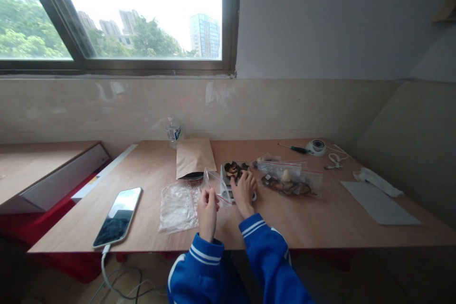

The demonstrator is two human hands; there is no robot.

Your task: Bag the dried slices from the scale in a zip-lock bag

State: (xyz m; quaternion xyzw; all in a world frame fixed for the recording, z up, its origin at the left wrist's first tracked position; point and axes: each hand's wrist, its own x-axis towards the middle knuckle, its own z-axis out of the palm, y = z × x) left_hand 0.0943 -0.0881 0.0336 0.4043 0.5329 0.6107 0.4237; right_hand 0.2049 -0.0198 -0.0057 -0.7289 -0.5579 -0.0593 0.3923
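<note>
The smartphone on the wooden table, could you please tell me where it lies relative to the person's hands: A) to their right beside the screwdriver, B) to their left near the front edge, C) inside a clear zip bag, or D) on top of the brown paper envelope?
B: the smartphone lies screen up, cable plugged in, near the table's front edge, left of the left hand and right hand.

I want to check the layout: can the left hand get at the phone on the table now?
Probably not right away: the left hand is holding a clear zip bag, so it is not free. The way to the phone looks open, with only bare table between.
</note>
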